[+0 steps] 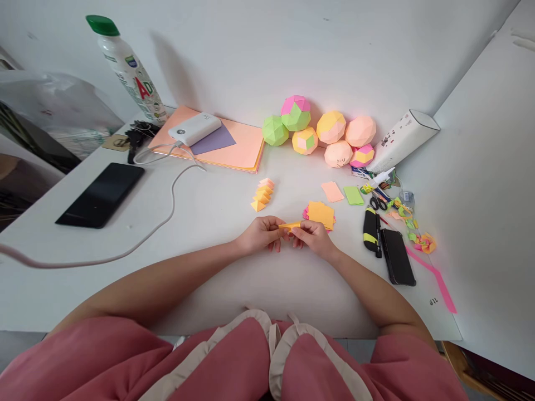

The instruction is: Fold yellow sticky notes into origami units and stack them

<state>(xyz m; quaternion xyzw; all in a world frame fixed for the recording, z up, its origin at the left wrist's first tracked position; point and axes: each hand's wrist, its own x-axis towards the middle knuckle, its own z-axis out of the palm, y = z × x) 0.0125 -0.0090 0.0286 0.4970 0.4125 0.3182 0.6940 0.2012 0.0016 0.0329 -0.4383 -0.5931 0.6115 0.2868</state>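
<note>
A person in a pink top sits at a white surface (217, 206), seen from above, both forearms reaching forward. The left hand (261, 234) and right hand (314, 236) meet near the middle, fingertips pinched on either end of a small folded orange paper (290, 225) held just above the surface. Both hands are closed in a light grasp on that paper. It looks like a crease is being pressed into one origami unit; the fold calls for edges kept aligned while the fingers run along it. Just beyond the right hand lies a paper stack (321, 213), orange on top with pink beneath. Farther left of it sits a short row of folded units (262, 195) in orange and peach. Loose peach (332, 191) and green (353, 195) squares lie behind the stack. Against the wall rest several paper balls (320, 132) in green, pink, yellow and peach. To the right are scissors (378, 203), a marker (369, 229), a dark phone (397, 256), and coloured scraps (420, 236). To the left are another phone (101, 194), a cable (167, 209), a power bank (194, 128) on flat paper sheets (238, 147), and a green-capped bottle (127, 67)
</note>
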